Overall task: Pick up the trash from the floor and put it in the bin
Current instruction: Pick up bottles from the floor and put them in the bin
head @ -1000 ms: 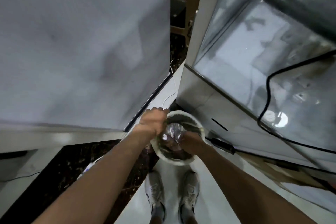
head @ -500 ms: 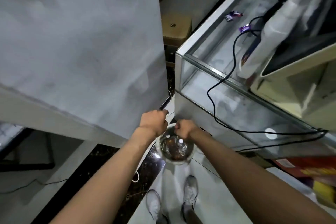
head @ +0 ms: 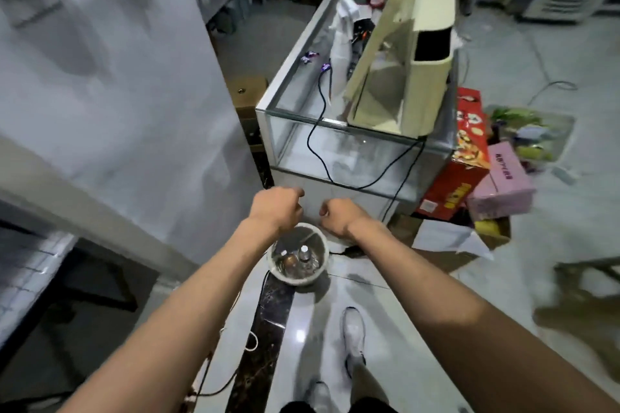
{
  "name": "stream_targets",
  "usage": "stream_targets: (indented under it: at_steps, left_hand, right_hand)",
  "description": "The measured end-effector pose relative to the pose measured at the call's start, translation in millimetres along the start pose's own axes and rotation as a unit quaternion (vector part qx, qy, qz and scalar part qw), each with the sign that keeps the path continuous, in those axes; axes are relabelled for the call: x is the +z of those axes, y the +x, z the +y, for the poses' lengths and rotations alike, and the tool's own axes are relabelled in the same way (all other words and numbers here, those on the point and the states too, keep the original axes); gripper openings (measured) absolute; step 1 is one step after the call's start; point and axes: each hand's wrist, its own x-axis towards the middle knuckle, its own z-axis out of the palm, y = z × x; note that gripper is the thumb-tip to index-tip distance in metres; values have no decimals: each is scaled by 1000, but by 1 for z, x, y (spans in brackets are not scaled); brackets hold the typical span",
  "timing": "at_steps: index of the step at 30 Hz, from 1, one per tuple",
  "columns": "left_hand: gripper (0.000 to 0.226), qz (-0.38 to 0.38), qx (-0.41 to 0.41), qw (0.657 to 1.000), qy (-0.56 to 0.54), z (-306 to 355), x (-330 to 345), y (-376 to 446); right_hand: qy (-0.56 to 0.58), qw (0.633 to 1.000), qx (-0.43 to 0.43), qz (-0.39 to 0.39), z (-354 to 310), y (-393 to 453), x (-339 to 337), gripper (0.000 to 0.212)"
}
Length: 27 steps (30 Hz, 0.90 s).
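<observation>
Head view: left hand (head: 275,208) and right hand (head: 339,215), fingers curled and holding nothing, hover apart. At six o'clock below them, the white bin (head: 320,241) holds a clear plastic bottle (head: 304,255).

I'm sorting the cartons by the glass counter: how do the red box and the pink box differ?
The red box is larger and printed with bright pictures; the pink box is smaller and plain apart from dark lettering. The red box leans against the glass counter; the pink box sits on its outer side. Both are closed cartons, tilted, side by side.
</observation>
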Motion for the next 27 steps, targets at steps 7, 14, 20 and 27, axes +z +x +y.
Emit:
stream_targets:
  at_steps: [7, 14, 20, 27]
  left_hand:
    - [41, 32, 157, 987, 13, 119, -24, -79]
    - [35, 77, 357, 931, 11, 268, -32, -186]
    - [33, 11, 510, 860, 31, 387, 27, -309]
    - [36, -16, 646, 759, 74, 487, 87, -470]
  right_hand:
    - [62, 987, 116, 92, 64, -166, -14, 31]
    - [156, 907, 289, 263, 163, -375, 29, 31]
    - [259, 794, 452, 315, 214, -552, 141, 32]
    - [318, 667, 588, 328, 225, -717, 261, 34]
